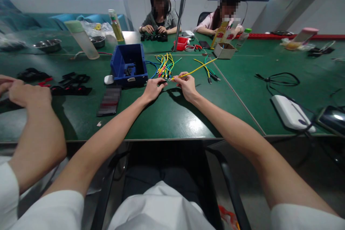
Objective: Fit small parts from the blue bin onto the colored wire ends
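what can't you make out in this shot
All in the head view:
Small black piece in the left hand: tiny, partly covered by the grip
Near end of the yellow wire in the right hand: too small
Bottom of the blue bin: behind its front wall
Anything in the neighbour's hands: cut off by left edge

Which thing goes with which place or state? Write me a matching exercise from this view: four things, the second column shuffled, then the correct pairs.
1. Yellow wire
2. Blue plastic bin
3. Black cable
4. Frosted bottle

A. Loosely coiled on the green table, at the view's right
B. Topped with a pale-green cap
C. Held in the right hand
D. Containing small black parts

Pairs: 1-C, 2-D, 3-A, 4-B
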`<action>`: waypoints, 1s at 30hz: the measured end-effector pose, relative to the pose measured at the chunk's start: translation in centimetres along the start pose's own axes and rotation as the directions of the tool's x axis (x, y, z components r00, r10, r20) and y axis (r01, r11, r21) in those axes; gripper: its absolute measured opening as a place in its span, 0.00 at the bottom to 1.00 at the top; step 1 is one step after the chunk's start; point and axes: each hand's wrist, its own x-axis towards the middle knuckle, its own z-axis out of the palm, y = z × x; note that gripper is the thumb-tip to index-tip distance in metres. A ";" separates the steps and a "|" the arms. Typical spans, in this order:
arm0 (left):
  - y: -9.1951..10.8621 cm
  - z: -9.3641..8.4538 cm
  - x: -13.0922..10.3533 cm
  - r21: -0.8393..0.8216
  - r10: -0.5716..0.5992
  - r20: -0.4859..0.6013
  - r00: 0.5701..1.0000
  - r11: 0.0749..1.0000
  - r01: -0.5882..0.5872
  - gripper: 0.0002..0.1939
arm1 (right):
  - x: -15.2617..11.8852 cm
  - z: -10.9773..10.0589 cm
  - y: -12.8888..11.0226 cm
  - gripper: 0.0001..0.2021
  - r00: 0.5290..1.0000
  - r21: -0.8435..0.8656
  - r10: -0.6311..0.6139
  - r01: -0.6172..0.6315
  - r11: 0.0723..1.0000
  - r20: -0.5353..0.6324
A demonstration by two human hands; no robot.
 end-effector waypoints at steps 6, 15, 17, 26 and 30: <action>-0.3 0.1 0.1 0.022 -0.004 0.038 0.999 1.000 0.003 0.11 | -0.1 0.2 -0.3 0.19 1.000 -0.039 0.018 -0.018 0.999 -0.018; -0.7 0.5 -0.1 -0.063 -0.056 0.041 0.998 0.996 0.059 0.12 | 0.4 -0.4 0.2 0.20 0.999 -0.003 0.028 -0.028 1.000 -0.017; -0.4 0.3 -0.1 -0.065 -0.034 0.048 0.998 0.997 0.037 0.10 | 0.4 -0.4 0.3 0.19 1.000 0.002 0.029 -0.029 1.000 -0.012; 0.4 -0.2 -0.1 0.101 -0.033 0.078 0.996 0.995 0.025 0.19 | 0.1 -0.1 -0.2 0.21 0.995 0.073 0.092 -0.090 0.993 -0.030; 0.4 -0.2 -0.1 0.087 -0.007 0.112 0.994 0.996 -0.003 0.24 | 0.1 0.0 -0.3 0.21 0.994 0.076 0.106 -0.103 0.992 -0.039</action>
